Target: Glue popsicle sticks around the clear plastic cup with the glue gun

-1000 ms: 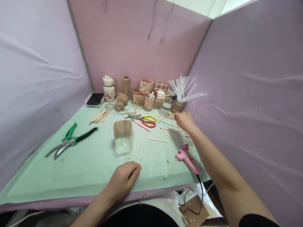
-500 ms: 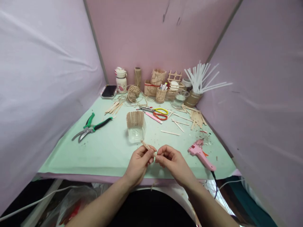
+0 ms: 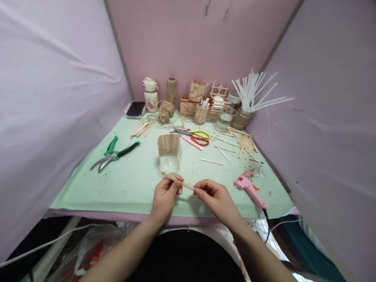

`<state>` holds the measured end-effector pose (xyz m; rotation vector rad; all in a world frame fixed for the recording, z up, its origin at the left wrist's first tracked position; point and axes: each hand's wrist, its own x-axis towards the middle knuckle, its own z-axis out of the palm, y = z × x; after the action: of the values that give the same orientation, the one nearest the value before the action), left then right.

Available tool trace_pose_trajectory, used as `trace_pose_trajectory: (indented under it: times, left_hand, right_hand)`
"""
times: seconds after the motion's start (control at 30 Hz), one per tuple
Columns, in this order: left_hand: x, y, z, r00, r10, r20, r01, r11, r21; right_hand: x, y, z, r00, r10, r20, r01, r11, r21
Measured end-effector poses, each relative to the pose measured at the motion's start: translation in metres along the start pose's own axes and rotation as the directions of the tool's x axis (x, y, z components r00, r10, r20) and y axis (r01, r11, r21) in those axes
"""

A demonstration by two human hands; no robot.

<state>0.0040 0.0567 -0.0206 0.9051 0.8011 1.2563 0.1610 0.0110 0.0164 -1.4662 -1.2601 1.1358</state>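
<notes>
Head view: At the lower centre of the frame, both hands held 1 thin wooden stick point(image 3: 184, 183) above the near edge of the green table point(image 3: 117, 188). The left hand point(image 3: 164, 196) had thumb and fingers pinched shut around the stick's left part. The right hand point(image 3: 219, 199) nipped its right end between closed fingertips.

1 second earlier the right hand was stretched to the loose pile of sticks point(image 3: 245, 143) at right of centre, while the left lay idle at the table edge. Half a second earlier the 2 hands had met close together with the stick tilted steeply. Here they had drawn apart along it and it lay nearer level. By the look of it, a stick had been fetched and was being readied in the fingers.

Just beyond the hands, at centre, stood a clear tub point(image 3: 169, 150) with sticks lining its upper wall. A pink glue gun point(image 3: 249, 188) lay untouched at lower right, and green-handled cutters point(image 3: 116, 150) lay at centre left. Scissors point(image 3: 195, 137) rested behind the tub.
</notes>
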Motion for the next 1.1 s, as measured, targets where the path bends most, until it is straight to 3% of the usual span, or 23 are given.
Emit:
trace_pose_trajectory:
  times: [0.13,0.2,0.43,0.6,0.67,0.73,0.9,1.03,1.1]
  left_hand:
    - [-0.007,0.002,0.000,0.981,0.053,0.186,-0.090,0.976,0.200]
    - [-0.009,0.004,0.003,0.973,0.050,0.224,-0.103,0.968,0.231]
    - [-0.007,0.000,0.006,0.991,0.015,0.131,-0.038,0.983,0.181]
    - [-0.003,-0.003,0.003,0.974,-0.172,0.147,0.180,0.983,-0.045]
    - [-0.004,0.000,0.002,0.932,-0.278,0.234,0.306,0.947,-0.096]
    - [-0.004,0.003,0.000,0.863,-0.371,0.343,0.427,0.898,-0.102]
    - [-0.005,0.005,-0.008,0.673,-0.467,0.574,0.587,0.809,-0.030]
    - [-0.003,0.005,-0.011,0.609,-0.471,0.639,0.621,0.784,-0.014]
    - [-0.003,0.004,-0.010,0.607,-0.483,0.630,0.632,0.775,-0.014]
  right_hand:
    - [0.002,0.001,0.003,1.000,0.004,-0.001,-0.004,0.997,0.077]
    - [0.003,0.002,0.005,1.000,0.008,-0.005,-0.008,0.995,0.103]
    - [0.002,0.007,0.011,1.000,0.026,0.003,-0.026,0.997,0.075]
    - [0.000,0.005,0.004,0.998,-0.002,0.059,0.000,0.999,0.036]
    - [0.000,0.003,-0.001,0.999,-0.028,0.024,0.028,1.000,0.004]
    - [0.001,0.001,-0.005,0.999,-0.047,-0.019,0.047,0.999,0.023]
    - [0.007,-0.003,-0.006,0.998,-0.017,0.061,-0.003,0.952,0.306]
    - [0.010,0.000,0.000,0.978,0.009,0.208,-0.115,0.857,0.502]
    - [0.010,0.002,0.003,0.979,0.021,0.203,-0.134,0.815,0.564]
